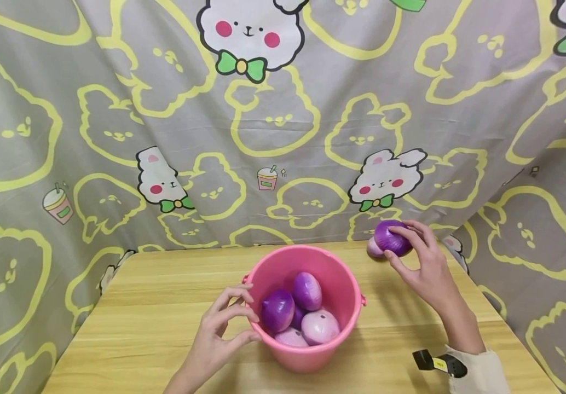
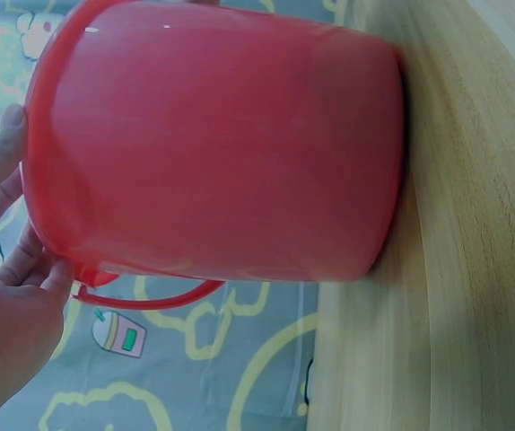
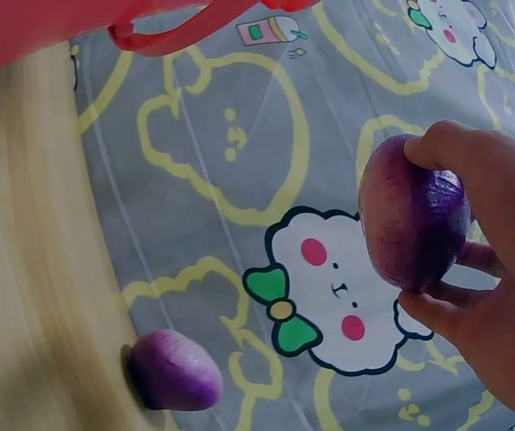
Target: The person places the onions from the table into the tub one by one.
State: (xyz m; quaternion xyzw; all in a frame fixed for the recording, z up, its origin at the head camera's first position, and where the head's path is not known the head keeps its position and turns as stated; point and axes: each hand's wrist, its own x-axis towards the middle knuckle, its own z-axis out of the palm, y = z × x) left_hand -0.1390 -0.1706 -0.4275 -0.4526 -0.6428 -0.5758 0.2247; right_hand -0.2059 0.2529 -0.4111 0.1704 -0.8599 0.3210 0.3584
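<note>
My right hand (image 1: 426,265) pinches a shiny purple onion (image 1: 392,238) between thumb and fingers, to the right of the bucket; the right wrist view shows this onion (image 3: 414,212) raised above the tabletop. Below it a second onion (image 3: 175,370) lies on the table, partly covered by the held one in the head view. A pink bucket (image 1: 312,358) stands upright in the middle, with several purple and pale onions (image 1: 320,327) inside. On its left side my left hand (image 1: 221,323) holds the rim with bent fingers and thumb.
The wooden table (image 1: 165,295) ends at the back and sides against a grey cartoon-print curtain (image 1: 283,137). The bucket's handle (image 2: 154,301) hangs down on its far side. A black strap (image 1: 439,363) sits at my right wrist.
</note>
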